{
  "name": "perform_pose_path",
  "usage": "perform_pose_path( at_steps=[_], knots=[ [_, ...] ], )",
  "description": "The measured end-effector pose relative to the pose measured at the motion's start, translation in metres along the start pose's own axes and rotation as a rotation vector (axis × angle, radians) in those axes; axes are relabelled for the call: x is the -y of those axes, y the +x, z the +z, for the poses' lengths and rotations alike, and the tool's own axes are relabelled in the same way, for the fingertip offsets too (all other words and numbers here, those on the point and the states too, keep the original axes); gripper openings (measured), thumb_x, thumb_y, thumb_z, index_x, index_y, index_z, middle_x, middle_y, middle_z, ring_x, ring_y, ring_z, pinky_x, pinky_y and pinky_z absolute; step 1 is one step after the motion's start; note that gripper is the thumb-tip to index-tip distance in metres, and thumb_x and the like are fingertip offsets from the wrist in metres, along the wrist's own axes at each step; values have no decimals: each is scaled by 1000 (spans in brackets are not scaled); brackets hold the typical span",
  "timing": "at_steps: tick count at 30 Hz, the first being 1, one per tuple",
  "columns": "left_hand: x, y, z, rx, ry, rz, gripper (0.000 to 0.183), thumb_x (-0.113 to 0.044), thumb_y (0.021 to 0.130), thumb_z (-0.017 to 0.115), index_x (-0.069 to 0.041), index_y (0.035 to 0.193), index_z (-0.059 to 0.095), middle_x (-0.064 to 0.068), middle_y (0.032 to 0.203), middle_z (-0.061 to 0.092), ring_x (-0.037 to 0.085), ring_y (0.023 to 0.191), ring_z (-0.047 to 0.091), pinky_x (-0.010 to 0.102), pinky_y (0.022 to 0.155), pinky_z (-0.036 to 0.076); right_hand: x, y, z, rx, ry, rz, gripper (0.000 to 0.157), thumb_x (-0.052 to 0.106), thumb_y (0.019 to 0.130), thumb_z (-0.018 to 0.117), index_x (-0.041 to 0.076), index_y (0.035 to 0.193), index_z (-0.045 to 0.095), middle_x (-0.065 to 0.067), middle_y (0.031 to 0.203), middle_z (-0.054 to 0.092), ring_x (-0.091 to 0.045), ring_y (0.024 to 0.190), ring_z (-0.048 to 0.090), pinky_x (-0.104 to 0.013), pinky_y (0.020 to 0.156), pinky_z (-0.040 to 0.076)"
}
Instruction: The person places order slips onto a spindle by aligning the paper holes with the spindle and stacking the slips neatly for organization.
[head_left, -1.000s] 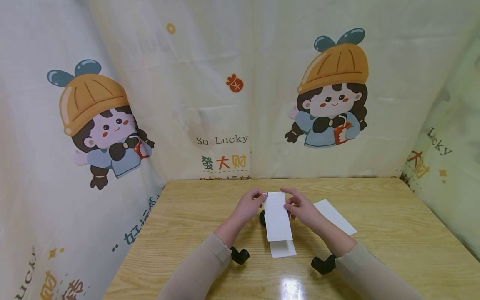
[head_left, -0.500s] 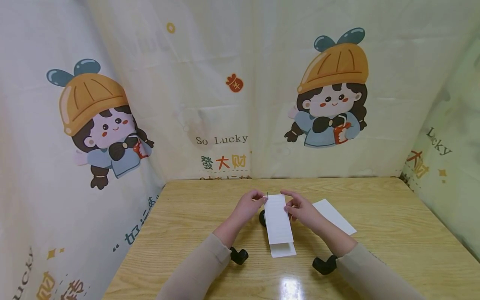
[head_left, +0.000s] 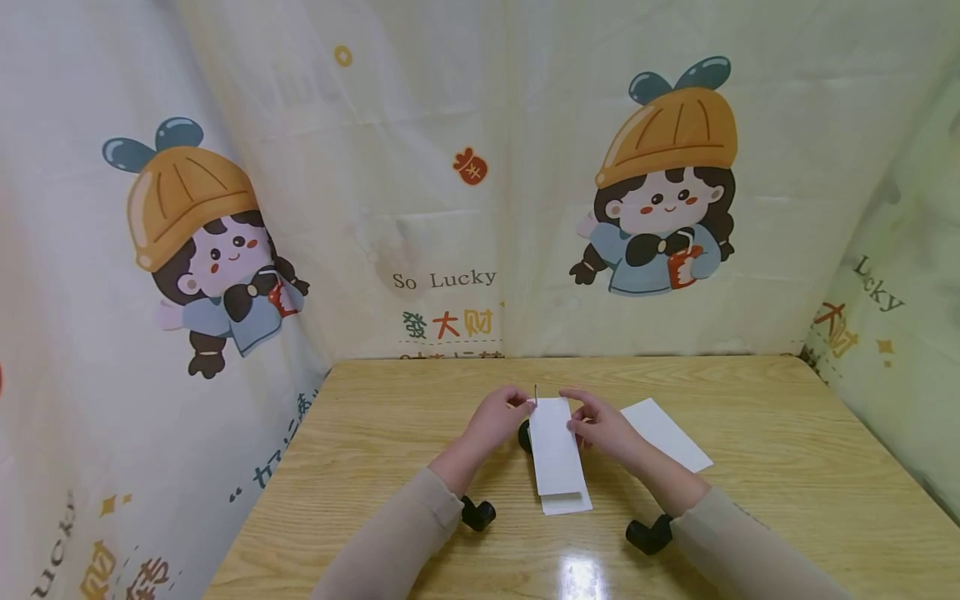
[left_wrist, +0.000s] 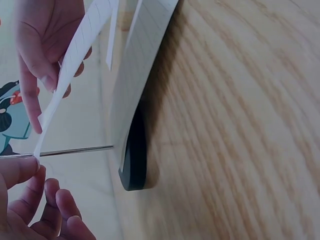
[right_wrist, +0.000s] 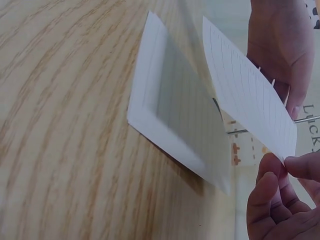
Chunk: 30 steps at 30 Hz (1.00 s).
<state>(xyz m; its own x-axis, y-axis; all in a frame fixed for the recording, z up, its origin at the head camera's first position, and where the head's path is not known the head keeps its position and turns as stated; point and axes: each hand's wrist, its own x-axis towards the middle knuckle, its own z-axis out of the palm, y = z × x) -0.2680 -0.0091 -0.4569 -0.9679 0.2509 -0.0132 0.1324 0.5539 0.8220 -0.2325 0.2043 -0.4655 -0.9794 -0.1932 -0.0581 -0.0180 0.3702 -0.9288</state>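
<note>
Both hands hold a white ruled paper sheet by its far end. My left hand pinches the far left corner between thumb and fingers, right beside a thin metal spike. That spike passes through the sheet near this corner, its tip sticking out above. My right hand pinches the right edge, with its index finger stretched along the far end. Below, apart from the held sheet, more ruled paper rests on the spike's black round base, which is mostly covered.
To the right, partly behind the right forearm, lies some white paper on the wooden table. Black wrist-worn pieces sit under both sleeves. A printed curtain hangs along the table's back edge.
The held sheet has come down along the spike, and more of the spike shows above it. Both hands have lowered slightly with the sheet, keeping their pinch.
</note>
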Motion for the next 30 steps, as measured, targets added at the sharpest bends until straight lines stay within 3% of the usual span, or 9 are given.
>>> perform_pose_path(
  at_steps=[6,15,30],
  knots=[
    [1,1,2,14,23,-37,15,-34,96,66,-19,97,67,-5,97,62,15,85,55,32,72,46,-6,3,1,-8,-24,21,51,4,96,60,17,145,49,-11,91,57,-29,69,56,-35,59,47],
    [6,0,4,22,43,-64,16,-34,95,68,-18,95,65,-3,96,61,17,82,54,32,68,46,-12,4,2,4,-34,27,52,4,97,58,13,147,46,-11,94,56,-24,67,52,-31,56,43],
    [6,-5,8,32,98,-68,14,-29,95,69,-15,92,65,-3,85,60,15,73,53,30,62,44,-18,1,7,13,-59,21,47,1,96,58,6,142,50,-12,92,56,-24,65,55,-34,56,47]
  ],
)
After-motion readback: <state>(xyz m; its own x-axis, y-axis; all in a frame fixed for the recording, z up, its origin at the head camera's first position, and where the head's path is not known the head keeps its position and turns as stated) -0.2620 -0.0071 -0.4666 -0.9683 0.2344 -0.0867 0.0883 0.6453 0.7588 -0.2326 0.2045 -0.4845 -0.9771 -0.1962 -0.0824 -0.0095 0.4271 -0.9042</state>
